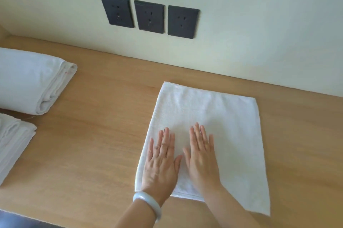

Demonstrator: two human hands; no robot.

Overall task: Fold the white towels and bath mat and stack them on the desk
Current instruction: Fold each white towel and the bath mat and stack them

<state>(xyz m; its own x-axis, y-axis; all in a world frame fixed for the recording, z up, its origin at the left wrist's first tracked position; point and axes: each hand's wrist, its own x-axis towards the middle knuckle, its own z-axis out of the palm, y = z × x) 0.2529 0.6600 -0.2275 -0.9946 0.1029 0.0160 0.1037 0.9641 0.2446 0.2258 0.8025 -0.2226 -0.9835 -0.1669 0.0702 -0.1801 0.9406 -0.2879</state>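
I'm pressing left hand (160, 164) and right hand (201, 161), fingers (166, 138) straight, onto the nubby rectangular towel (222, 125) on the wood-grain counter (96, 144); folded towels (31, 81) are running off-frame left

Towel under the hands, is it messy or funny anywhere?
No. The flat white towel lies smooth on the wooden desk under the left hand and right hand. Only oddity: a faint reddish mark on the folded white towel at left.
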